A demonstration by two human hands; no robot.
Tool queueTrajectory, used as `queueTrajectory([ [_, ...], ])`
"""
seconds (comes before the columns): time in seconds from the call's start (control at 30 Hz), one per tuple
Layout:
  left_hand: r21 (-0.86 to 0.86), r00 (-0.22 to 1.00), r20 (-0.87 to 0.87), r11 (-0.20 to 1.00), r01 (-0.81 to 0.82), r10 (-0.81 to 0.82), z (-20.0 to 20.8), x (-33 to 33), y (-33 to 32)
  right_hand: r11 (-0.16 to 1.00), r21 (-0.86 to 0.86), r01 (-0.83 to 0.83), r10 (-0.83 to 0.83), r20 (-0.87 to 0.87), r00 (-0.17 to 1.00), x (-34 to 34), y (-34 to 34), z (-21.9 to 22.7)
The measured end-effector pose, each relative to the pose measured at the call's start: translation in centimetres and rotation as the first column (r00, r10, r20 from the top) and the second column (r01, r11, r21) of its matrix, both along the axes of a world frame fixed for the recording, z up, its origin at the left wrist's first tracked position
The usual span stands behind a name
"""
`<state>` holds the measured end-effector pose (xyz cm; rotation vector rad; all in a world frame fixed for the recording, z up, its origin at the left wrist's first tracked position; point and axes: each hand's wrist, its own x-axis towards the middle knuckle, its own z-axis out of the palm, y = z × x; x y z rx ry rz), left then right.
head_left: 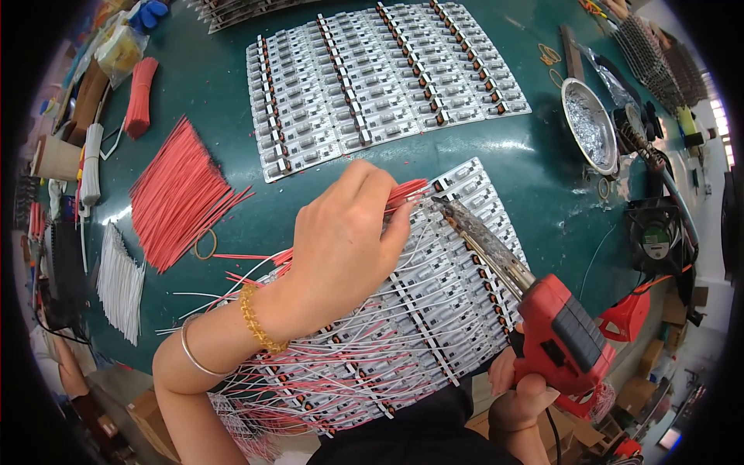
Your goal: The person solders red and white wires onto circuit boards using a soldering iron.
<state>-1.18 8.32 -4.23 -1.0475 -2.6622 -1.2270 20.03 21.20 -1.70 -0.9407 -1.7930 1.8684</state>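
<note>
My left hand (345, 232) pinches a bunch of short red wires (407, 192), their tips pointing right over the upper edge of a panel of small circuit boards (442, 271). My right hand (519, 391) is wrapped round the handle of a red soldering gun (562, 333). The gun's dark, crusted tip meets the panel just beside the wire ends; whether it touches them is too small to tell. Many thin white and red wires (341, 364) trail leftward across the panel's lower part. My left hand and forearm hide the panel's upper left.
A second, larger board panel (341, 77) lies farther back. On the left are a red wire pile (174, 194), white wires (120, 287) and a tied red bundle (141, 97). A round metal dish (585, 124) with silvery material and a small black fan (655, 236) stand right.
</note>
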Motion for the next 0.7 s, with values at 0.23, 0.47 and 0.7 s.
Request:
queueTrajectory([
  [0.23,0.078,0.991,0.128,0.996,-0.036,0.026,1.0,0.1,-0.1,0.998,0.054,0.042,-0.041,-0.023,0.999,0.3,-0.4,0.4],
  [0.47,0.036,0.997,0.059,0.998,0.054,-0.056,0.4,0.9,0.1,0.998,0.04,0.038,-0.037,-0.013,0.999,1.1,-0.2,0.2],
  [0.7,0.041,0.995,0.043,0.996,0.084,-0.086,0.3,0.9,0.1,1.0,-0.016,0.0,0.0,0.041,0.999,1.9,0.5,-0.5],
])
